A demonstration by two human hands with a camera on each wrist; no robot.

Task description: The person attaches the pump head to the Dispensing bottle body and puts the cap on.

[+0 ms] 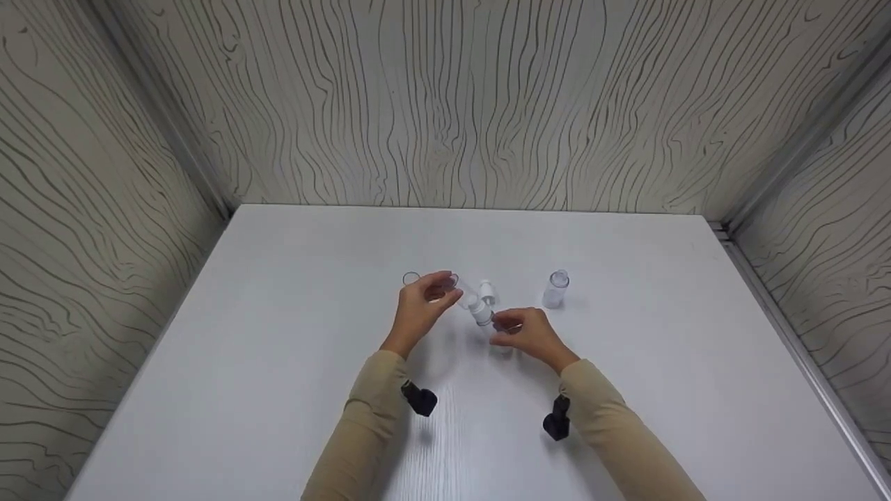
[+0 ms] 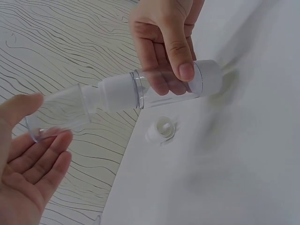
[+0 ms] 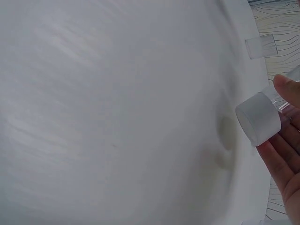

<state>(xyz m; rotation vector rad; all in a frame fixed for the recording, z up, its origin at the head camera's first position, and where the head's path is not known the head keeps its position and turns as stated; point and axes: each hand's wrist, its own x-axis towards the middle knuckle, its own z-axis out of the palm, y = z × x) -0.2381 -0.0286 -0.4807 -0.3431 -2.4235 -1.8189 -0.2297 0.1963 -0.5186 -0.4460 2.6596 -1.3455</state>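
My left hand [image 1: 420, 306] pinches a clear plastic cap [image 2: 61, 112] by its wide end, thumb on one side and fingers on the other. The cap's other end meets the white pump top [image 2: 116, 93] of a small clear bottle [image 2: 159, 96]. My right hand [image 1: 532, 336] grips this bottle round its body, close to its white base [image 3: 258, 118]. Cap and bottle lie nearly in one line, tilted, above the table. Beneath them in the left wrist view, a loose white pump head [image 2: 161, 130] rests on the table, its hollow end showing.
To the right of my hands a second clear bottle [image 1: 556, 289] stands on the white table [image 1: 299, 313]. Another clear cylinder [image 1: 411, 277] stands just beyond my left hand, partly hidden. Wood-patterned panels [image 1: 445, 104] enclose the table's back and sides.
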